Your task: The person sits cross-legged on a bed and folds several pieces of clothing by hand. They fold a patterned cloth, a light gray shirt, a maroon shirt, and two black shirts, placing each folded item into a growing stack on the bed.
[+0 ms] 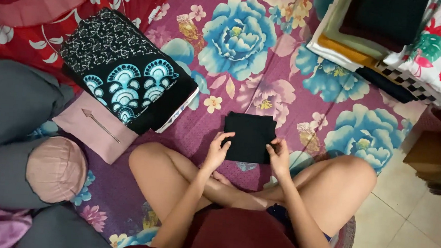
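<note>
A small black cloth (249, 133), folded into a square, lies on the purple floral mat (265, 65) in front of my crossed legs. My left hand (217, 150) pinches its near left edge. My right hand (280, 154) grips its near right corner. Both hands rest on the cloth, fingers curled around the fabric.
A folded black garment with a blue fan pattern (126, 77) lies on a pink pillow (95, 126) to the left. A pile of folded clothes (378, 42) sits at the far right. Grey bolsters (12, 106) and a round pink bolster end (56, 169) are at the left, tiled floor (408, 227) at the right.
</note>
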